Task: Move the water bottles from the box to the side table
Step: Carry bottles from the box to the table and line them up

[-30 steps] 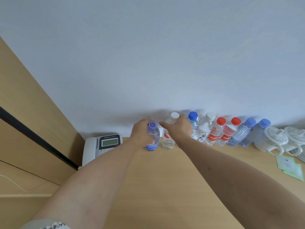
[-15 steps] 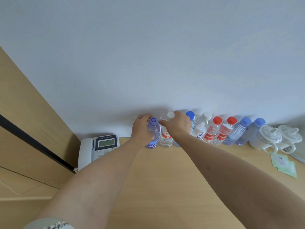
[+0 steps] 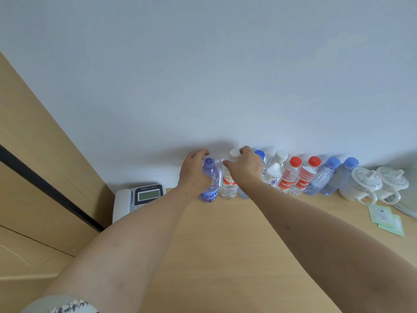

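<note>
Several water bottles stand in a row against the wall on the wooden side table. My left hand grips the leftmost one, a bluish bottle with a purple cap, which stands on the table. My right hand is curled round the neck of the neighbouring clear bottle with a white cap and red label, thumb in front. Right of it stand a blue-capped bottle partly hidden by my hand, a white-capped bottle, two red-capped bottles and two blue bottles. No box is in view.
A white desk phone sits at the table's back left corner beside a wooden panel. Two white lidded cups stand at the right end of the row, with green packets in front of them.
Both hands stay on the same two bottles at the left end of the row. Only the view wobbles slightly.
</note>
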A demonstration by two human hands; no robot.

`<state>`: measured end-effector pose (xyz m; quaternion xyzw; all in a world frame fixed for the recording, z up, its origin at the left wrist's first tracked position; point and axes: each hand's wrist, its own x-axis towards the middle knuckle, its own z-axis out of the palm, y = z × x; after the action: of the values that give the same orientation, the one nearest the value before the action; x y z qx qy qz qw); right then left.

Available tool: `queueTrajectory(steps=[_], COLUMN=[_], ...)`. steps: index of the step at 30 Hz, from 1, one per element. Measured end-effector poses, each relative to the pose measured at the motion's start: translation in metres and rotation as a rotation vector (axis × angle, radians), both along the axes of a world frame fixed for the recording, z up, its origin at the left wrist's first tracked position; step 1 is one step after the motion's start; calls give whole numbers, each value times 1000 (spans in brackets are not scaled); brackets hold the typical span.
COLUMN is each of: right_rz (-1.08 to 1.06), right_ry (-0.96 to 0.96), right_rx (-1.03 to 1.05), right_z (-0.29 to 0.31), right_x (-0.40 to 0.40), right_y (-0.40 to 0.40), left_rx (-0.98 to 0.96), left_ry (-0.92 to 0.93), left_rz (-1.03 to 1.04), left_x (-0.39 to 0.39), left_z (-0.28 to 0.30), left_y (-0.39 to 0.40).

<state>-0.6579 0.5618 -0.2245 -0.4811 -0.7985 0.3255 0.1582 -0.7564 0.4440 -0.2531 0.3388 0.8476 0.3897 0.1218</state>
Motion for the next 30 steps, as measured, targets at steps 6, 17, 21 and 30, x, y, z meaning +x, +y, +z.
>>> queueTrajectory(steps=[6,17,21,30], right_rz=[1,-87,-175,-426], right_ry=[-18,-237,-282,-355], right_rx=[110,180,204,205], right_z=[29,41,45,48], right_x=[27,177,253,484], right_y=[-13,-29,-27,-27], left_rx=[2,-24,-44,-99], left_ry=[106,269,348,479], left_rz=[-56,-364,-482,-777], left_x=[8,119,187,417], left_z=[40,69,78,97], left_y=[-8,21,44,99])
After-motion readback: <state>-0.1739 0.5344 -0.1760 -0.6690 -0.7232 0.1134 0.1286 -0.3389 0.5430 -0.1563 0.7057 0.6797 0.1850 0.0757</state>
